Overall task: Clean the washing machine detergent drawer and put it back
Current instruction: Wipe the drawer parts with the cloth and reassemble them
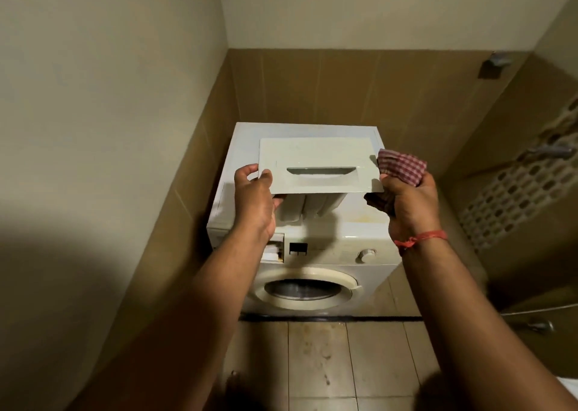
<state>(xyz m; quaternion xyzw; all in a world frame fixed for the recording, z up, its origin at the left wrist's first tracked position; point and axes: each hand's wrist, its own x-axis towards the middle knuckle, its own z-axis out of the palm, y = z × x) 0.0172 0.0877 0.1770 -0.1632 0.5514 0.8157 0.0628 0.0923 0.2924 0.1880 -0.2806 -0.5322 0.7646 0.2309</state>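
Both hands are clamped on drawer [316, 166] above washer [312, 254]: left hand [255, 196] bare, right hand [406, 198] also bunching cloth [402, 165]. Light, rigid plastic; best gripped at front-panel edges.

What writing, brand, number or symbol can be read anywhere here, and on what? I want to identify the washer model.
None can be read.
White plastic detergent drawer, held up by both hands: its front panel shows no lettering.
White front-loading washing machine: the panel around its round dial shows no legible marks; any print is too blurred.
Red-and-white checked cloth: pattern only.
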